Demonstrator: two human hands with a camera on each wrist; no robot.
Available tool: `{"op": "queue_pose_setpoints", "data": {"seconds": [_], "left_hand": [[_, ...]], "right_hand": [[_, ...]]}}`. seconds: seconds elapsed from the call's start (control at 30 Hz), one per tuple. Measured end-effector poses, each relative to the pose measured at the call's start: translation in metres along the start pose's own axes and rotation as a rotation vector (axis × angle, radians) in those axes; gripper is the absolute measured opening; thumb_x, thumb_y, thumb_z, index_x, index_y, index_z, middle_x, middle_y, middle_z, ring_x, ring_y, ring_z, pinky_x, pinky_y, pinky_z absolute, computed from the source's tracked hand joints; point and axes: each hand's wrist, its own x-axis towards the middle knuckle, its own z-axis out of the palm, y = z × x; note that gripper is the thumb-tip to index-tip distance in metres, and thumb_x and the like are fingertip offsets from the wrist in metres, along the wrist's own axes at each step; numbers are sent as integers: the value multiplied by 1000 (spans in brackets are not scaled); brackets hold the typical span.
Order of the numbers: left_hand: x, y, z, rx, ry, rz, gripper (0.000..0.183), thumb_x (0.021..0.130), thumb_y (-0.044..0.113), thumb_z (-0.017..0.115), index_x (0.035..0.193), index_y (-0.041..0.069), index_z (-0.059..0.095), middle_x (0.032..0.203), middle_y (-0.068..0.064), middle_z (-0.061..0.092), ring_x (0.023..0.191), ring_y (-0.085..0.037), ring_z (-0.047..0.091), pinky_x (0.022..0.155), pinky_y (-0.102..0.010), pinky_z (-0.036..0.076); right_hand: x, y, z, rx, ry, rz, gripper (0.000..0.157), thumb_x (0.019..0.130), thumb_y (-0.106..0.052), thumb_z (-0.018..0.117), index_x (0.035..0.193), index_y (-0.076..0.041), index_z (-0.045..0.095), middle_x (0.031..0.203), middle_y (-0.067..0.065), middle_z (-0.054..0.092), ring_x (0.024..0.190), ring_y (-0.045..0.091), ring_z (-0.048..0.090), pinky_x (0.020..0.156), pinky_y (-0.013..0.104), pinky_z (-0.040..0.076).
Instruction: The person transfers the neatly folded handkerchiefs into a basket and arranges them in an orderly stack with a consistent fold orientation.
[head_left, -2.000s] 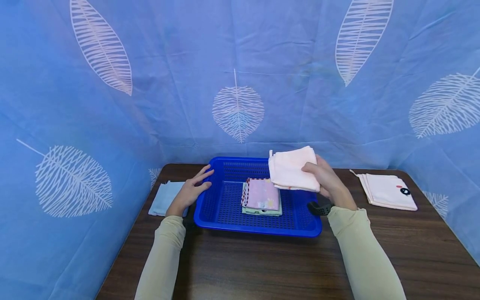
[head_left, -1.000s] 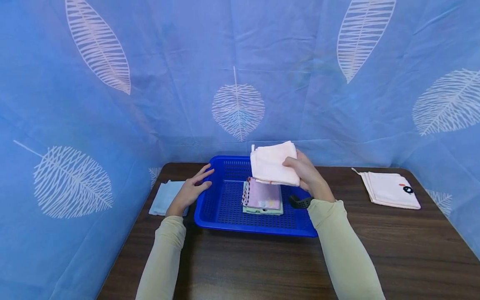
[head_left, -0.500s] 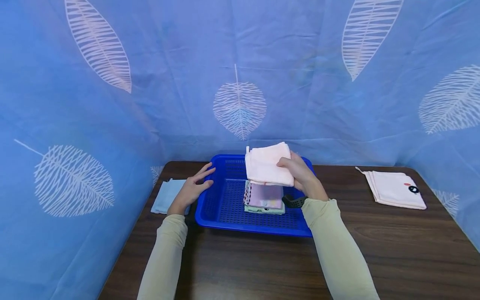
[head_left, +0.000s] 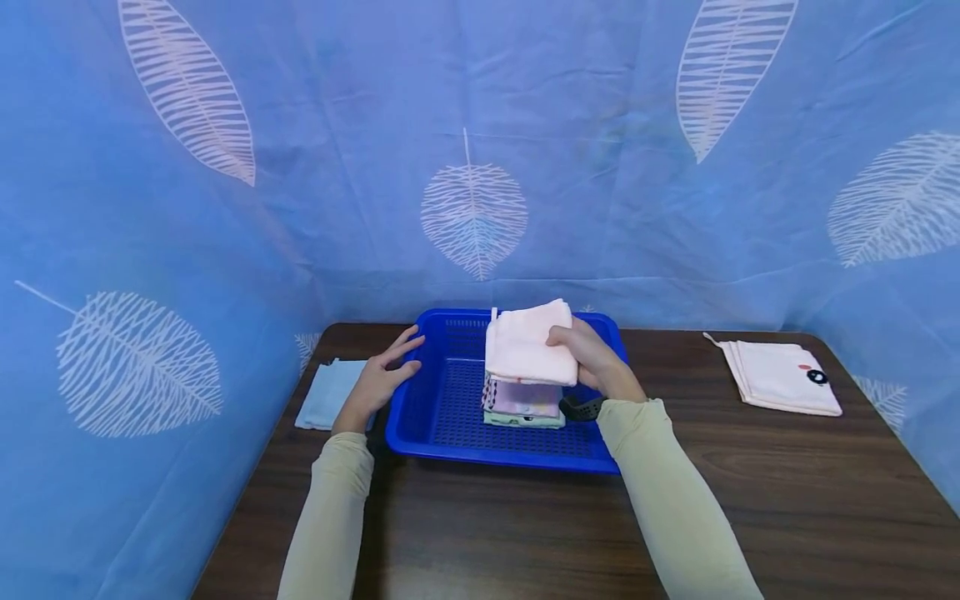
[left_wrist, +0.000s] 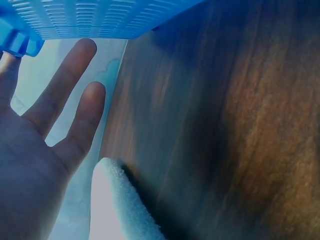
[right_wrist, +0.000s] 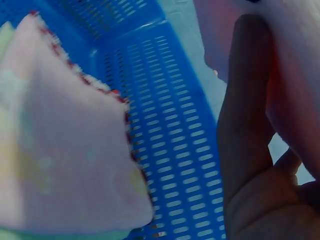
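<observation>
My right hand (head_left: 596, 360) pinches a folded pale pink towel (head_left: 528, 343) by its right side, thumb on top. That towel is held above a stack inside the blue plastic basket (head_left: 502, 460). On top of the stack lies a folded lilac-pink towel (right_wrist: 80, 145) with a red-checked edge, over a pale green towel (head_left: 525, 421). In the right wrist view the held towel is apart from the stack. My left hand (head_left: 375, 387) is at the basket's left rim, fingers spread and fairly straight. In the left wrist view its fingertips (left_wrist: 86, 49) reach the basket's outer wall.
A folded light blue towel (head_left: 326, 396) lies left of the basket, partly behind the left hand. At the far right of the dark wooden table (head_left: 510, 533) lies another folded pale pink towel (head_left: 783, 379) with a printed eye. A blue leaf-patterned curtain (head_left: 360, 167) stands behind.
My right hand has carried the pale pink towel leftward from the basket's right side to over the stack, then slightly lower. The left hand has stayed at the rim.
</observation>
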Motion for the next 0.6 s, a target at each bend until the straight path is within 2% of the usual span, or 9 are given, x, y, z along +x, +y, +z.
{"op": "queue_pose_setpoints", "data": {"seconds": [0.2, 0.4, 0.6], "left_hand": [[0, 0, 0, -24, -8, -8, 50, 102, 41, 60, 151, 32, 51, 168, 15, 30, 160, -29, 19, 122, -67, 25], [1, 4, -1, -25, -22, -40, 51, 105, 33, 58, 154, 26, 47, 170, 10, 25, 161, -30, 15, 124, -65, 21], [-10, 29, -3, -3, -41, -56, 51, 105, 26, 57, 154, 18, 46, 171, 3, 25, 160, -34, 17, 123, -66, 24]], "right_hand": [[2, 4, 5, -80, -42, 31, 83, 93, -6, 46, 164, -18, 5, 151, 22, 39, 112, 28, 64, 83, 40, 63], [4, 7, 8, -90, -78, 14, 78, 92, 0, 45, 161, -12, 11, 144, 23, 43, 106, 25, 66, 82, 38, 63], [5, 9, 7, -77, -126, 20, 73, 90, 5, 44, 156, -5, 16, 141, 23, 42, 111, 26, 60, 85, 36, 60]]}}
